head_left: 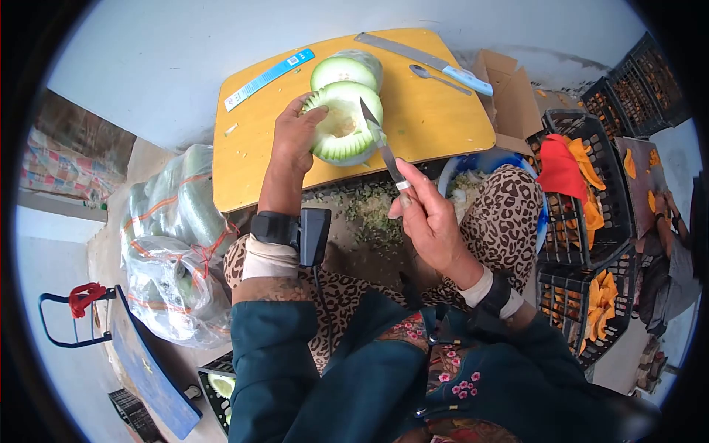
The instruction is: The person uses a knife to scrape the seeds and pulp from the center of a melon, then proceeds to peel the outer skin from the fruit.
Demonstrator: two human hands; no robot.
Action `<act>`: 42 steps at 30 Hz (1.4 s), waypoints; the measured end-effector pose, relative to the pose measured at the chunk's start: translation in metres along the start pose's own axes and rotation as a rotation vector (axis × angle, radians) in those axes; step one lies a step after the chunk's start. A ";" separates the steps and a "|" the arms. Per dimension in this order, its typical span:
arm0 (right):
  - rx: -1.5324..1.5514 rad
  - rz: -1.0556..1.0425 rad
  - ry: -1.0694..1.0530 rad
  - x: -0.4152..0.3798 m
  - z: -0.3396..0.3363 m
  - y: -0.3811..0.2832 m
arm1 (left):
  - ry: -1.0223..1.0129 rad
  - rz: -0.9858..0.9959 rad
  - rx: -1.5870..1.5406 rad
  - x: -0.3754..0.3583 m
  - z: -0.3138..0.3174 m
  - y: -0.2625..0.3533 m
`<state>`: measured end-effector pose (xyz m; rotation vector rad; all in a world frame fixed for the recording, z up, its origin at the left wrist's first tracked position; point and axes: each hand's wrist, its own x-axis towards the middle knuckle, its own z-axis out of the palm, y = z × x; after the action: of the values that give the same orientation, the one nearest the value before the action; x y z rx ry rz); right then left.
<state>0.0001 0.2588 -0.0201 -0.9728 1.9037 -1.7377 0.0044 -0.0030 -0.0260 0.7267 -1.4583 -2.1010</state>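
My left hand (297,136) is closed on the left rim of a hollowed winter melon piece (330,145), its thumb over the edge. Pale flesh lines the hollow, and notches run along much of the green-white rim. In my right hand (432,225) is a small knife (388,161), its blade slanting up across the melon's right rim. Just behind sits another cut winter melon (343,71) on the yellow table (255,151). Farther back lie a long knife (413,53) with a light blue handle, a spoon (436,77) and a blue printed strip (269,79).
Bagged whole winter melons (170,210) stand left, near a blue cart (151,369). To the right are a blue basin (543,221), a cardboard box (509,96), black crates (613,184) of orange slices and a red cloth (561,166). Another person (672,251) is at the far right.
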 end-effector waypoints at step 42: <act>-0.131 -0.133 0.045 0.015 0.009 0.006 | -0.008 -0.003 0.027 -0.002 0.000 0.003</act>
<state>-0.0055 0.2417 -0.0250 -1.1413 2.0447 -1.7385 0.0056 -0.0026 -0.0229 0.7311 -1.4932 -2.0929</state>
